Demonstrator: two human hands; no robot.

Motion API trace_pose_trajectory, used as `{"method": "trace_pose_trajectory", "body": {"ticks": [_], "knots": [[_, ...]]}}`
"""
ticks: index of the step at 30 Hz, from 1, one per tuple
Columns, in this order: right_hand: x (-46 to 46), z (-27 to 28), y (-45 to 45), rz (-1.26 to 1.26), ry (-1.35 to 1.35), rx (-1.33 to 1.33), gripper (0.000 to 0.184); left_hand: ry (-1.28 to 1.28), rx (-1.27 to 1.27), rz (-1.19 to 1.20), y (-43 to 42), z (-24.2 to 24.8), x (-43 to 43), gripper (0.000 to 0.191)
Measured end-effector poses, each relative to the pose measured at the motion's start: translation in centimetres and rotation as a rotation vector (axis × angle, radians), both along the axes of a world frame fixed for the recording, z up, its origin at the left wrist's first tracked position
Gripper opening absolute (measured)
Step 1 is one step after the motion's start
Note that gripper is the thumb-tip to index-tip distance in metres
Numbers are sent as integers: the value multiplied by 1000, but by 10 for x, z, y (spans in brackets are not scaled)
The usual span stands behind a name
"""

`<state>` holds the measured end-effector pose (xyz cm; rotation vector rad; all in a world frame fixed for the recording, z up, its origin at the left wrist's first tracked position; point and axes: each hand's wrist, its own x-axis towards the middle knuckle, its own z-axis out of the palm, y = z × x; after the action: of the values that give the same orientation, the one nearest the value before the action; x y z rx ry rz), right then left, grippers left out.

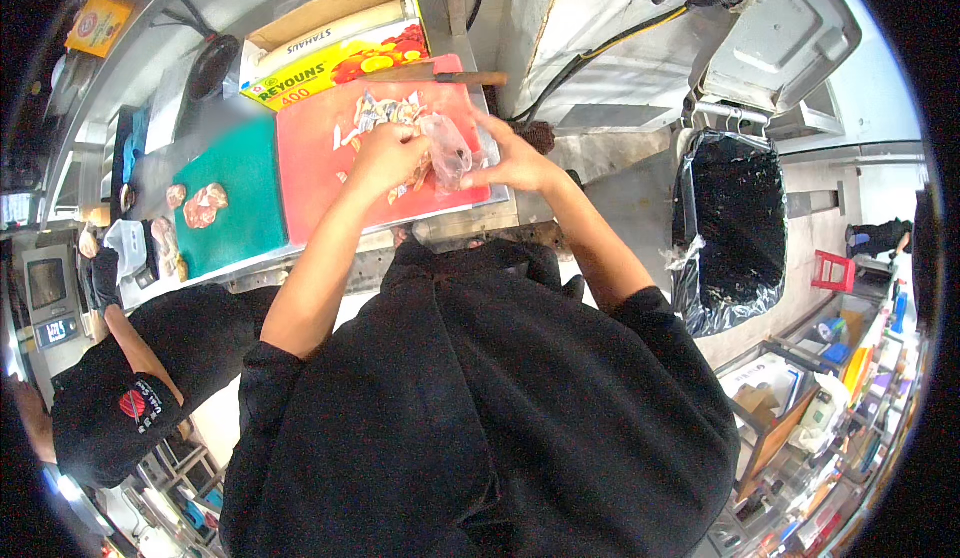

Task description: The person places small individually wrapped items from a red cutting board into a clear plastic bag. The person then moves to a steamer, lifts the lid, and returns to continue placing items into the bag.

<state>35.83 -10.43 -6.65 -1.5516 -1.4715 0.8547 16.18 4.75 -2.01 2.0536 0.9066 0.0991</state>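
A clear plastic bag [451, 154] lies at the right part of a red cutting board [311, 145]. My left hand [391, 154] is closed at the bag's left side and appears to grip its edge; the fingertips are partly hidden. Held with thumb and fingers spread, my right hand [517, 159] is at the board's right edge, its thumb close to the bag. Chopped pale and grey pieces [386, 112], which look like food, are heaped beyond and under my left hand. Along the board's far edge rests a knife with a wooden handle [476, 77].
A yellow printed carton [334, 63] with a roll inside stands behind the board. Left of it, a green cutting board [232, 213] bears raw meat pieces [205, 205]. A co-worker's gloved hand [105, 277] is farther left. A black-lined bin [731, 220] stands at right.
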Motion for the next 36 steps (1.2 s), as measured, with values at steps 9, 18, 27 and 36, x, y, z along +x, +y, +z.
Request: {"method": "trace_pose_trajectory", "body": {"ticks": [9,18,27,36], "knots": [[-3,-29,61,42,-34,-179,16,-207,-327,217,14,4,-28,23],[-19,70,69,27,318,125,17,-526,-151,-14,19,11,-56,53],[-79,79,112,-61,388,215,18,-450,-541,168,-3,3,-87,43],[-166,39,134,139,1042,-591,49,-746,-980,529,-6,-28,-188,35]]}}
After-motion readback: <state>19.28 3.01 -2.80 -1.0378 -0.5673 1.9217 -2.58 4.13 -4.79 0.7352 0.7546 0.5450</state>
